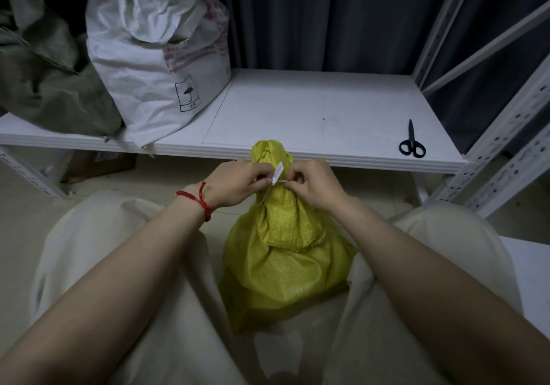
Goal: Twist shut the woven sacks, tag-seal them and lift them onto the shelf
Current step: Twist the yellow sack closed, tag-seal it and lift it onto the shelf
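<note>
White shelf (312, 111) stands against a dark curtain (327, 12), over a pale floor (18, 194). At the shelf's left are 1 green sack (44, 87), cut off by the frame edge, and 1 white sack (148, 66) with a crumpled top. Contents can't be seen. Yellow sack (282, 259) stands on the floor between the person's knees, just short of the shelf edge, neck twisted, contents hidden. Fingers of left hand (235, 185) and right hand (312, 185) pinch the white tag (279, 171) at its neck. Scissors (412, 143) lie on the shelf at the right.

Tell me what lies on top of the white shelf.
On the shelf stand a white woven sack and, left of it, a green sack; black scissors lie near its right front corner. The sacks hide whatever is behind them.
</note>
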